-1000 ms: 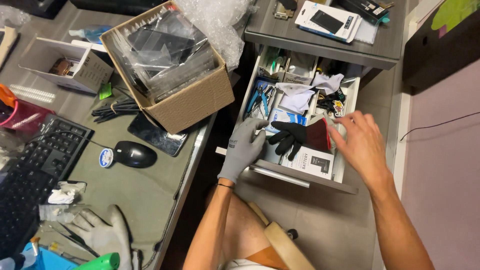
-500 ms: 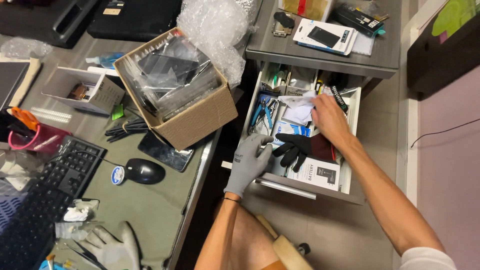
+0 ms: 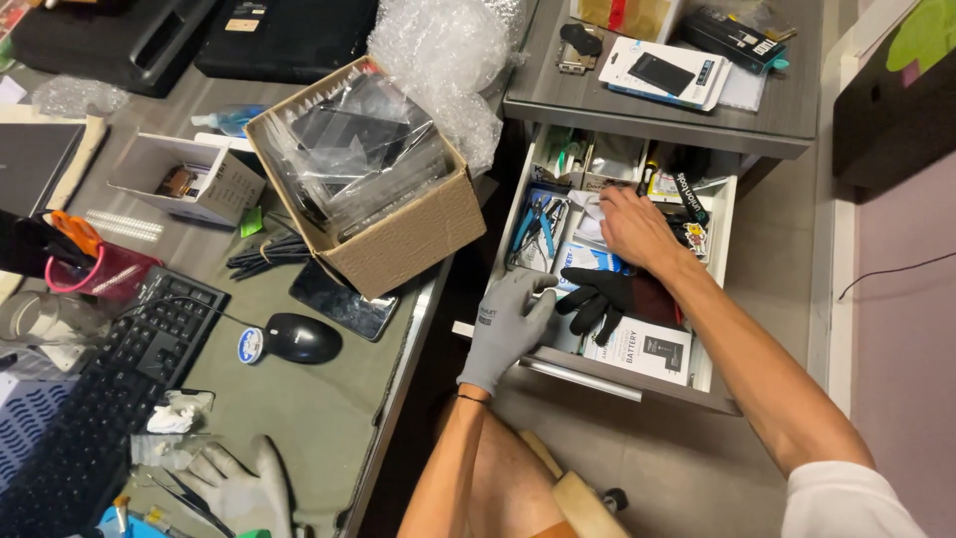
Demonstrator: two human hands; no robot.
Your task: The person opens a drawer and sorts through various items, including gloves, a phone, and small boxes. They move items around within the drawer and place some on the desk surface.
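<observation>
One head-worn view looks steeply down, close over the open drawer (image 3: 518,214).

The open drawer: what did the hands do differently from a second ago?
The bare right hand moved from the drawer's front right edge to its back, onto white papers. The grey-gloved left hand stayed on the front left edge; the black glove stayed put.
</observation>
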